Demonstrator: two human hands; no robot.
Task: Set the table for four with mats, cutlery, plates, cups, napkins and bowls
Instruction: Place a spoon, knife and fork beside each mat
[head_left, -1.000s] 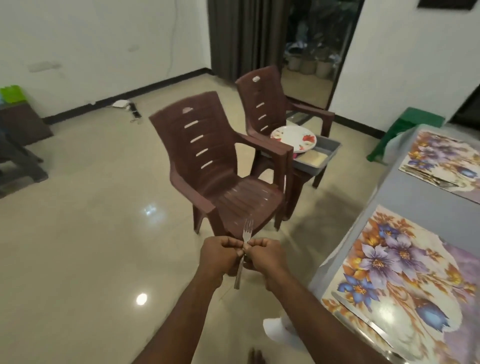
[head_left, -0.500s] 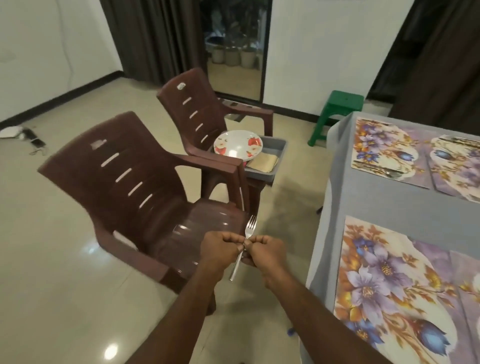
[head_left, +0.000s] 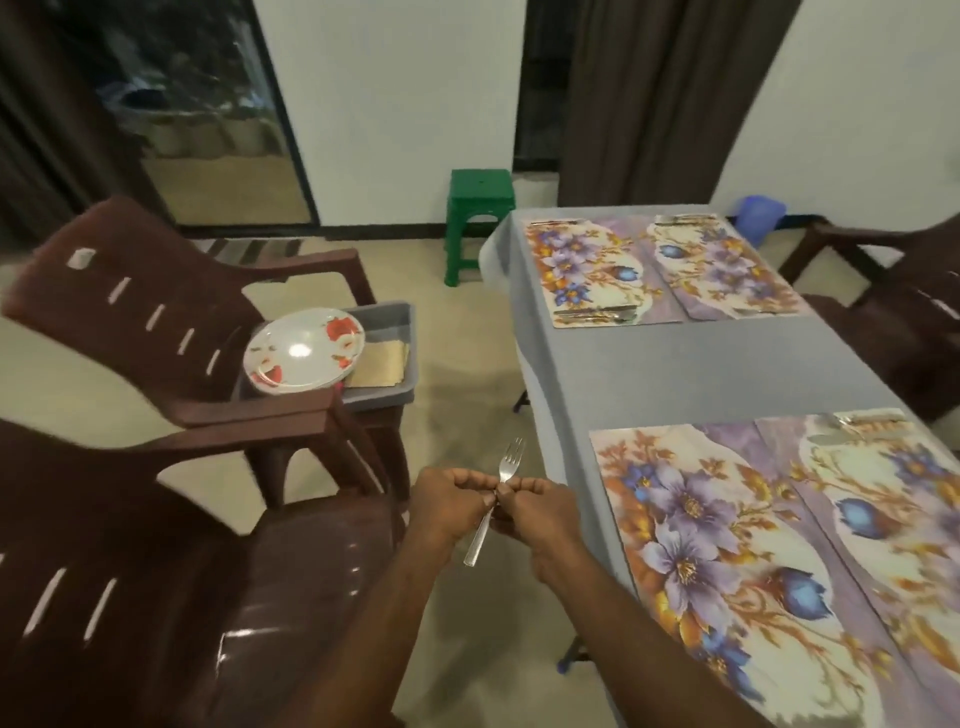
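1. Both forearms reach forward and meet in front of the body, over the floor between the near chair (head_left: 156, 597) and the worktop (head_left: 691, 374).
2. Left hand (head_left: 449, 506) has its fingers curled in, pinching the fork (head_left: 496, 501) around the neck.
3. Right hand (head_left: 540, 512) is curled the same way and grips the fork from the other side, knuckles nearly touching the left ones.
4. Fork is tilted, tines up and away, handle sticking out below the hands.
5. Worktop has four floral mats (head_left: 727, 545), some with cutlery on the edges.
6. Plate (head_left: 304, 349) sits on a grey tray (head_left: 392, 332) on the far chair.
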